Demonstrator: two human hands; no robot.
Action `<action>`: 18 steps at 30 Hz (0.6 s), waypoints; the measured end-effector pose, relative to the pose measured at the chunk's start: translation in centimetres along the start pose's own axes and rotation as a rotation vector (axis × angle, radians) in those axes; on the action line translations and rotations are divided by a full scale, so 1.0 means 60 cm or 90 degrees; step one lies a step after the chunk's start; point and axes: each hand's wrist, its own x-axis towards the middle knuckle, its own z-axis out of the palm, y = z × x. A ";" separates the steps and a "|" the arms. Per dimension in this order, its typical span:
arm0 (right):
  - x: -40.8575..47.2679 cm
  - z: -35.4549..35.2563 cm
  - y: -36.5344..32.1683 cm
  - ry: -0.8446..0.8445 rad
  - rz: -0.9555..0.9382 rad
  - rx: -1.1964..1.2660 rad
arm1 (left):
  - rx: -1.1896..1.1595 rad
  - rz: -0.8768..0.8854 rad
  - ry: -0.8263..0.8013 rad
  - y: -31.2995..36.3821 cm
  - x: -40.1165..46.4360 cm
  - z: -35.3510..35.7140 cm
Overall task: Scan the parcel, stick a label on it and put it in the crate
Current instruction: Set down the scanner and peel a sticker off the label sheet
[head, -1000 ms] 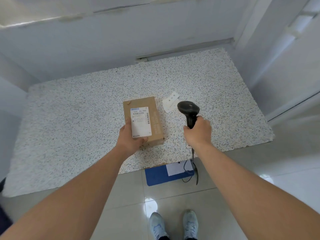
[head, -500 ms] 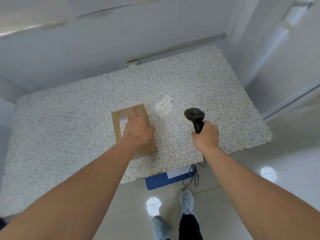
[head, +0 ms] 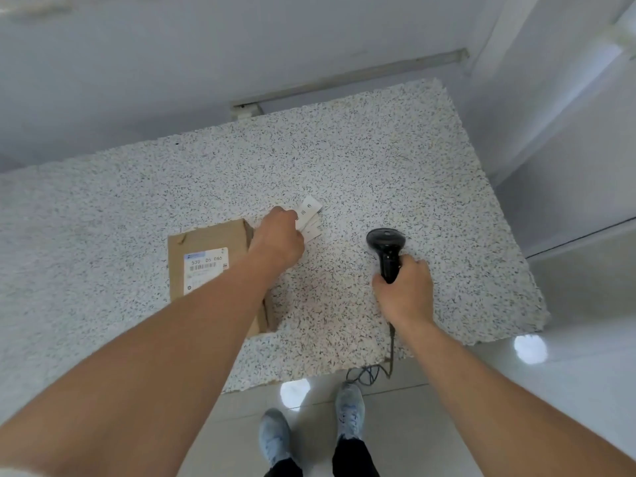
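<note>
The left hand's fingers are curled at the near end of the labels, touching them; whether a label is pinched yet is hidden by the knuckles; the right hand is closed round the scanner, head pointing away over the bench. The labels lie just beyond and right of the parcel, long axis running up and to the right; the parcel lies flat under the left forearm, printed side up, long axis roughly front to back. The left hand is plainly nearer; a peeled label would travel back and left onto the cardboard; no crate is in view.
</note>
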 end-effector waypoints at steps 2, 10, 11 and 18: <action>0.010 0.003 0.001 0.003 -0.019 0.004 | -0.010 -0.028 0.011 0.006 0.019 0.010; 0.020 0.014 0.011 -0.006 -0.041 0.006 | 0.025 -0.089 0.039 0.022 0.062 0.042; 0.022 0.015 0.007 0.008 -0.042 0.002 | 0.030 -0.092 0.046 0.022 0.065 0.043; 0.047 0.012 -0.030 0.138 -0.041 -0.053 | -0.052 -0.078 0.112 0.015 0.082 0.044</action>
